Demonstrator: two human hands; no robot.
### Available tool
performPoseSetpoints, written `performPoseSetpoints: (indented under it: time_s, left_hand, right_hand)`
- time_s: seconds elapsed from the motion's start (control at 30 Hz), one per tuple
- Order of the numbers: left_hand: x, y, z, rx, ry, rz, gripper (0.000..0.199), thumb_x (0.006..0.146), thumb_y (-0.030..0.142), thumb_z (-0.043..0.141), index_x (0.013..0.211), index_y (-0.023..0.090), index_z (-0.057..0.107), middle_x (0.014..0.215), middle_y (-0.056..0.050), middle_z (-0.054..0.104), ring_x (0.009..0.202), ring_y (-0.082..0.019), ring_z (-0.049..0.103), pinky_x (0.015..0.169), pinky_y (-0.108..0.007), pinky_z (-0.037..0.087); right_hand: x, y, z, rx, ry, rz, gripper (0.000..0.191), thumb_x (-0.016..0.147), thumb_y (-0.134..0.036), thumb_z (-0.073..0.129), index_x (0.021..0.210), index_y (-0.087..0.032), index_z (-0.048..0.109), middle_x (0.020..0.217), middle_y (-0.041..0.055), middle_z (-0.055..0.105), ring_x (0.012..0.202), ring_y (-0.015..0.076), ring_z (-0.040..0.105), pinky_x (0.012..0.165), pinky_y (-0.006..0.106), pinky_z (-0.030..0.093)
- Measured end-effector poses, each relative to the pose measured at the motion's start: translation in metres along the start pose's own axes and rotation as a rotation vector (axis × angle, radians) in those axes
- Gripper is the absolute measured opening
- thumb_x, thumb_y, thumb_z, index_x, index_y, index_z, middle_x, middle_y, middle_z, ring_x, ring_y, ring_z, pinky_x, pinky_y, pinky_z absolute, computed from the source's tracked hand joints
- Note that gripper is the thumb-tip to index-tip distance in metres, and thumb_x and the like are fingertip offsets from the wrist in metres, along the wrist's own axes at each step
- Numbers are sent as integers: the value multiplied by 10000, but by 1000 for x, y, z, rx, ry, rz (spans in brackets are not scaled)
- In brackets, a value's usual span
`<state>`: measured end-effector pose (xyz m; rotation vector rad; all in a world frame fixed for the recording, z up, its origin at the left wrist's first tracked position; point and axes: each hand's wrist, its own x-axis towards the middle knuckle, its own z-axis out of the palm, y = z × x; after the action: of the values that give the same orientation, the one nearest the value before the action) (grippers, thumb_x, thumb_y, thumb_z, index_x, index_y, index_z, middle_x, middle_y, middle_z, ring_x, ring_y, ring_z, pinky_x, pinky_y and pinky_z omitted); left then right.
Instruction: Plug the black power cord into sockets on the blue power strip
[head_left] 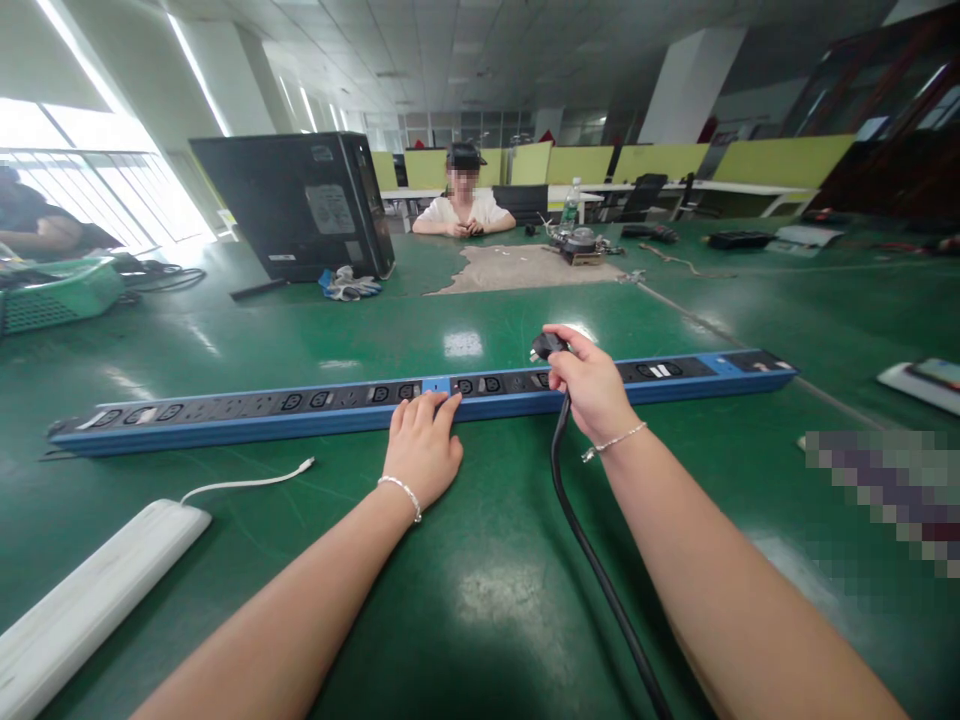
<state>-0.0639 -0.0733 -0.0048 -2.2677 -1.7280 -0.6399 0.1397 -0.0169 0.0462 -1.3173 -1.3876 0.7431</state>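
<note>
A long blue and black power strip [360,400] with several sockets lies across the green table. My left hand [424,440] rests on its front edge near the middle, fingers stretched flat over the blue side. Just above the strip, right of its middle, my right hand [592,385] is closed around a black power plug [551,346], its metal pins facing left. From the plug a thick black cable [577,510] hangs down and runs toward me along the table. The plug is apart from the sockets. Part of the strip behind my right hand is hidden.
A white bar-shaped block [97,600] with a short white cable lies front left. Farther back stand a black computer case [292,205], gloves [349,284] and a green basket [64,295]. A person [463,205] sits opposite. A phone [934,375] lies at right.
</note>
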Motion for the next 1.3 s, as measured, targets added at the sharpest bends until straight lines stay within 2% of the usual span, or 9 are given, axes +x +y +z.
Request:
performPoseSetpoints:
  time_s: [0.3,0.47,0.57,0.67,0.83,1.03,1.17,1.3]
  left_hand:
    - [1,1,0,-2,10,-4,501,770,222,482,1271,205,492,1235,-99,542,1190,-255,444,1063,-453,286]
    - [1,0,-1,-1,16,-10,489,770,222,481,1259,208,500,1222,-97,546,1168,-253,456,1051,-448,297]
    - [1,0,-1,-3,18,-9,494,762,224,490,1256,218,503,1217,-97,547,1161,-256,459,1040,-449,310]
    - [2,0,-1,1,14,-13,499,762,229,488,1260,220,499,1220,-96,544,1161,-257,456,1037,-451,309]
    - [2,1,-1,13,12,-11,495,767,225,480,1261,204,501,1217,-96,543,1157,-255,456,1041,-441,297]
    - [1,0,-1,8,10,-9,498,769,227,480,1267,207,492,1224,-89,541,1162,-252,453,1045,-436,289]
    - [1,0,-1,5,8,-6,495,772,225,476,1267,201,492,1223,-93,541,1163,-251,451,1044,-435,289]
    - [1,0,-1,8,8,-8,494,774,227,474,1268,201,490,1223,-93,540,1163,-252,450,1045,-436,287]
  right_hand:
    - [11,-1,-38,96,47,148,562,683,-196,443,1244,-176,479,533,-98,377,435,63,391,623,261,481]
    - [13,-3,-57,60,63,257,427,776,-195,434,1191,-181,531,485,-111,297,376,40,264,533,226,468]
    - [16,2,-66,-61,49,273,387,820,-221,427,1187,-182,543,494,-93,333,387,47,293,494,218,461]
    - [19,8,-77,-174,87,289,389,832,-230,439,1201,-153,534,533,-66,403,404,52,329,479,218,467]
    - [21,16,-93,-259,112,302,356,834,-252,448,1135,-121,586,617,-12,472,454,60,387,446,200,463]
    - [24,25,-96,-319,126,287,323,813,-271,478,1066,-134,627,735,42,557,539,89,470,431,197,471]
    - [24,24,-97,-310,134,299,308,811,-279,491,1037,-132,639,735,45,586,519,83,478,435,189,468]
    - [24,25,-104,-410,148,295,290,811,-287,489,973,-118,660,700,49,610,481,87,495,438,200,456]
